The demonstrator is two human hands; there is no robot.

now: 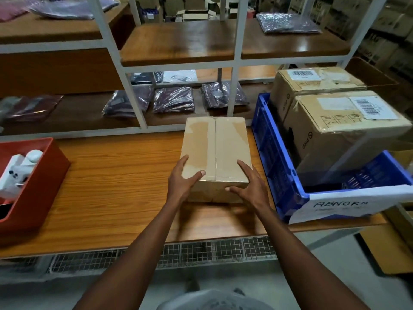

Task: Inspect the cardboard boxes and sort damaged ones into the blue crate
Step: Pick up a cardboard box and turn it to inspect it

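- Because the taped cardboard box point(215, 153) looks stiff and smooth, I judge it light enough for two hands; holding its side walls seems best.
- It stands at table centre. The left hand point(182, 179) and right hand point(250, 184) grip its near corners, fingers spread.
- At 3 o'clock, the blue crate point(277, 166) holds two labelled cartons point(335, 130).
- At 9 o'clock, the red bin point(42, 175) holds white devices.

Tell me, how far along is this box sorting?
Done: two boxes already sit in the blue crate. In hand: the left hand and right hand hold a taped box on the table. Left: judging it; no other waiting boxes show.
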